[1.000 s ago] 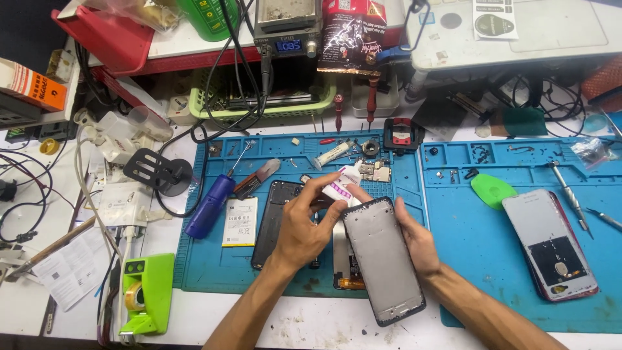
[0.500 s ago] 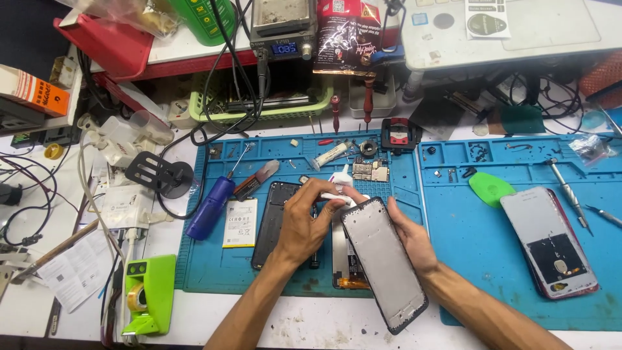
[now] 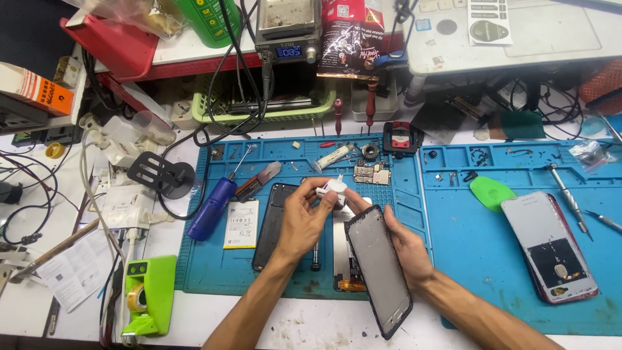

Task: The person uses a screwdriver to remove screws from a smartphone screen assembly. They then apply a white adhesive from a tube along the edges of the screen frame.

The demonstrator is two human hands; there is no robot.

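My right hand [image 3: 403,245] grips a dark phone frame [image 3: 380,269], tilted on edge over the blue work mat [image 3: 214,269]. My left hand [image 3: 303,217] pinches a small white piece [image 3: 335,189] just above the frame's top end, where the fingertips of both hands meet. Under the hands lie a black phone back cover [image 3: 271,223] and another opened phone part [image 3: 346,269], partly hidden.
A phone battery [image 3: 240,223], a blue screwdriver [image 3: 212,207], a small circuit board [image 3: 371,173] and a white tube [image 3: 334,157] lie on the mat. An opened red phone [image 3: 549,246], a green pick [image 3: 491,192] and tweezers [image 3: 569,198] sit right. A green tape dispenser [image 3: 148,295] and cables crowd the left.
My right hand has tipped the phone frame further on edge and drawn it lower. My left hand has stayed at the frame's top end with the white piece.
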